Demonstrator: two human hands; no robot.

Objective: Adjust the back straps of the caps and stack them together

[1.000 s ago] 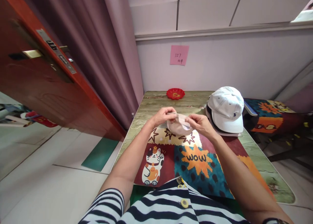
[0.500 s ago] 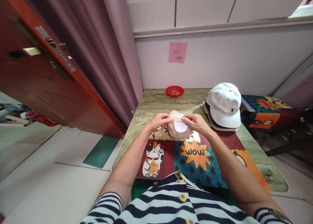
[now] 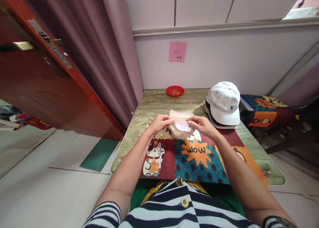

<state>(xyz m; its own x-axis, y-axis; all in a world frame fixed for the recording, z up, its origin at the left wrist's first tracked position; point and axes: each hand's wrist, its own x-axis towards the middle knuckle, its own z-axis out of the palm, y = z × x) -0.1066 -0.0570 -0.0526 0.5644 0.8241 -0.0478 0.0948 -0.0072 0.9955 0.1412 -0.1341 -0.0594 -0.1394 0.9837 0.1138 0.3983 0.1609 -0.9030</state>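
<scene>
Between both hands is a pale beige baseball cap (image 3: 179, 133), its brim pointing away and its opening at the back showing a white inside. My left hand (image 3: 160, 124) pinches the left end of the cap's back strap. On the other end of that strap, my right hand (image 3: 200, 125) is closed with thumb and fingers. The cap is just over the patterned mat (image 3: 161, 158), which has a cartoon cat and the word WOW. A stack of caps stands to the right, topped by a white cap (image 3: 224, 98) with a small dark logo.
A red scalloped dish (image 3: 174, 91) sits near the far edge of the wood-look table (image 3: 152, 100). Behind it, a pink note (image 3: 177, 52) is stuck to the wall. A wooden door (image 3: 69, 98) and a purple curtain (image 3: 119, 52) stand at the left.
The beige cap's strap and brim have come more into sight as both hands tilt it slightly. Each hand keeps its hold. The whole view has shifted a little.
</scene>
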